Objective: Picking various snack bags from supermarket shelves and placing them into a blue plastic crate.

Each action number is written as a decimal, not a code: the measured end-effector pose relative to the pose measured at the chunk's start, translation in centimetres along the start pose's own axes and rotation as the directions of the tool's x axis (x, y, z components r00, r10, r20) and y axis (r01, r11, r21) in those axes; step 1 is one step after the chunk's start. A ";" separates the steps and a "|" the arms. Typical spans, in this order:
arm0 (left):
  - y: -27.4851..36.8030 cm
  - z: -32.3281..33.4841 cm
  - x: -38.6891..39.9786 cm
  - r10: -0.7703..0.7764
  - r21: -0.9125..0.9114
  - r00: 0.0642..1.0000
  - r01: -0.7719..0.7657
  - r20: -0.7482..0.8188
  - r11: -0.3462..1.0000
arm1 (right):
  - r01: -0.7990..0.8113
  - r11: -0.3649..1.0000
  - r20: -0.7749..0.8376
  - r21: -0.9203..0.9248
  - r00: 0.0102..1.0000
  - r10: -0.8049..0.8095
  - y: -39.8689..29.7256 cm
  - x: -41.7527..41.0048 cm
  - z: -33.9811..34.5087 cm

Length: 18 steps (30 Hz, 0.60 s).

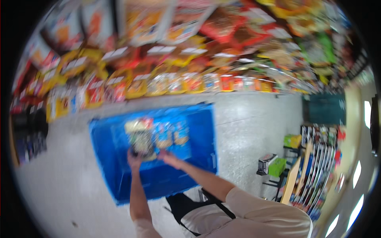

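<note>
Inside a large blue plastic bin (pixel 154 180) in front of me are several food packages. The largest, a pale clear-fronted food package (pixel 141 138) with a red patch at its top, lies to the left. My left hand (pixel 134 159) grips its near left edge. At its near right corner is my right hand (pixel 170 158), fingers stretched forward; blur hides whether it holds or only touches the package. Two smaller blue-and-clear packets, a middle packet (pixel 163 136) and a right packet (pixel 180 135), lie side by side just beyond my right hand.
Store shelves (pixel 166 50) packed with bagged snacks run along the far side. The bin stands on a grey floor (pixel 244 128). To the right are boxes (pixel 272 164) on a dark stool, light wooden boards (pixel 291 181) and a packed rack (pixel 315 169).
</note>
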<state>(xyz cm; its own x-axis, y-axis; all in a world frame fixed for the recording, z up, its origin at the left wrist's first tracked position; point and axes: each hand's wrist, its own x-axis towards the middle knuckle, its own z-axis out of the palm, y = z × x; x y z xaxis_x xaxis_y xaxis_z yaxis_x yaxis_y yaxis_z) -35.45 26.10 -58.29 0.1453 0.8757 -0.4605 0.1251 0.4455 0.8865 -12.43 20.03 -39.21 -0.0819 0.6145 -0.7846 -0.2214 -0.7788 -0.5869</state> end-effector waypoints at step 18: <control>29.8 21.4 -29.6 0.125 -0.043 0.919 -0.152 -0.373 0.987 | 0.464 0.848 -0.145 0.257 0.886 -0.441 -1.9 -30.9 -29.7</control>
<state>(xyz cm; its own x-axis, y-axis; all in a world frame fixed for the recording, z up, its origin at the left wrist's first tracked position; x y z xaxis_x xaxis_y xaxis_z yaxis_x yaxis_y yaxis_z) -14.99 9.48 -19.18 -0.2168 0.9303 -0.2958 0.0595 0.3150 0.9472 19.34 -1.23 -19.74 0.1656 0.8697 -0.4650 -0.4756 -0.3426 -0.8102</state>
